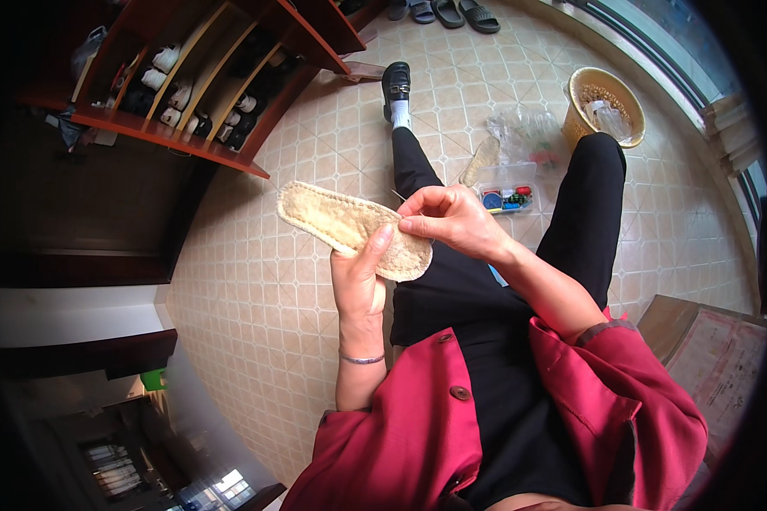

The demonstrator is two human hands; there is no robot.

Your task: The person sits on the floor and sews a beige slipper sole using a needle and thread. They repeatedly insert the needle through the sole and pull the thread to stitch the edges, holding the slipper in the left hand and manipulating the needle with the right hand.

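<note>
My left hand (pixel 361 274) grips a cream fleecy shoe insole (pixel 332 220) from below, its thumb pressed on the fluffy face. Stitching runs along the insole's border. At the upper edge, the thumb and fingertips of my right hand (pixel 457 220) are pinched together on a thin sewing needle (pixel 395 193), whose tip sticks out to the left. Any thread on it is too fine to make out. Between my legs on the floor stands an open clear plastic sewing box (pixel 508 203) with several coloured thread spools (pixel 518 198). A second fleecy insole (pixel 481 161) lies just behind it.
Crumpled clear plastic bags (pixel 527 137) lie beside a yellow woven wastebasket (pixel 572 105) holding rubbish. An open wooden shoe cabinet (pixel 249 150) stands at the upper left. Slippers (pixel 463 14) sit at the far wall, and a cardboard box (pixel 671 326) is at my right.
</note>
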